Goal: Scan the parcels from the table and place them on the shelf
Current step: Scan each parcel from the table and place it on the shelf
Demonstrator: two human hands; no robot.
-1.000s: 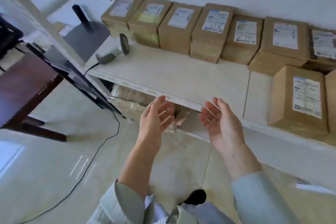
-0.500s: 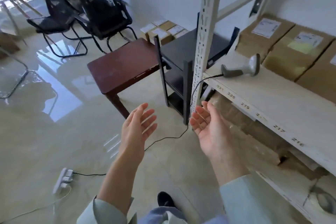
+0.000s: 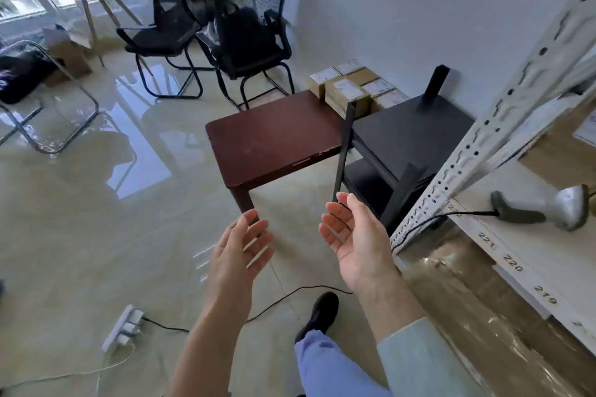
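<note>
An office room doubling as a small parcel store: a white metal shelf (image 3: pixel 503 255) with numbered slots carries a barcode scanner (image 3: pixel 545 211), labelled cardboard parcels (image 3: pixel 351 87) sit beyond a brown tabletop (image 3: pixel 274 138), and black mesh office chairs (image 3: pixel 248 42) stand on glossy tile floor (image 3: pixel 80 219).

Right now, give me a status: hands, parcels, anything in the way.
Left hand and right hand open, holding nothing. Parcels stacked beyond the brown table. Black cable crosses the floor ahead.
</note>
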